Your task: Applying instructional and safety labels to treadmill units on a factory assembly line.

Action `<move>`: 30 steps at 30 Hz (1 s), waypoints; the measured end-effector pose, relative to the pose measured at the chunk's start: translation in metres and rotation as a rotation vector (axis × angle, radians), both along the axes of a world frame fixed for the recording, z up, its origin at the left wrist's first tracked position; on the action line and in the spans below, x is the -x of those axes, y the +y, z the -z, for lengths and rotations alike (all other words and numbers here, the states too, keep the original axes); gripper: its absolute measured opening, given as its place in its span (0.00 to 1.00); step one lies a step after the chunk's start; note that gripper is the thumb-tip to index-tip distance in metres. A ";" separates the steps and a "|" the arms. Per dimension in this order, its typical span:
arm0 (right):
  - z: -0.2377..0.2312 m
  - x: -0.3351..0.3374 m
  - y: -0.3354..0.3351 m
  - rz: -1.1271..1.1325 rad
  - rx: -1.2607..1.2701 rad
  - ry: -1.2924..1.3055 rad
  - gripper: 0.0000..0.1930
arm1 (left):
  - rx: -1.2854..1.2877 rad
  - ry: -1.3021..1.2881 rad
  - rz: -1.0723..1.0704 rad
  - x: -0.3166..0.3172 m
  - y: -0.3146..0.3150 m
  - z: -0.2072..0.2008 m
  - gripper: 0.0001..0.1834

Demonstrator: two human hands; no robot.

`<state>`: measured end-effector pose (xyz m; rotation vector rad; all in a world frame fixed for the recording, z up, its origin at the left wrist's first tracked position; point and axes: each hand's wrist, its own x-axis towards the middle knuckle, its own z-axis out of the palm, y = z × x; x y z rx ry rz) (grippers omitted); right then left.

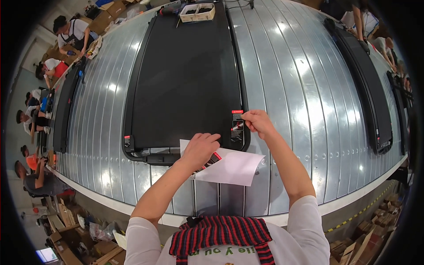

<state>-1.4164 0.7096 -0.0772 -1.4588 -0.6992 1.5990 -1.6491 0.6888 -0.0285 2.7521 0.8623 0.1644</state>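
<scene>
"Warning label (237, 126), the tall one with the red top: where is it?"

"At the near right corner of the black deck (185, 79), along that deck's right edge. It looks nearly flat, but I can't tell whether all of it is stuck down."

"And the hands?"

"The right hand (258, 123) is just outside the deck's right edge, thumb and forefinger drawn together at the label's side, the other fingers curled. I can't tell whether they grip the label or only press it. The left hand (202, 149) is at the deck's near edge, over the white sheet (238, 165), fingers loosely bent; whether it has hold of the sheet is hidden."

"How far along is it, would you say?"

"Partway, I'd judge. A smaller label (127, 141) sits on the deck's near left corner, so that one looks done. The tall one seems placed, perhaps wanting its edges settled. Red-and-black print (214, 159) shows on the sheet, just off the deck's near edge; that may be more labels left to apply, though the left hand partly covers it."
</scene>
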 end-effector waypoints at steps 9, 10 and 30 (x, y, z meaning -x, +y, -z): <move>0.013 0.003 0.021 0.000 0.048 0.002 0.06 | 0.108 0.004 0.019 -0.012 0.022 0.023 0.05; 0.012 0.003 0.021 0.014 0.052 0.002 0.06 | 0.111 0.002 0.021 -0.013 0.023 0.024 0.05; 0.015 0.006 0.025 0.024 0.067 -0.046 0.05 | 0.142 0.015 -0.007 -0.021 0.026 0.027 0.03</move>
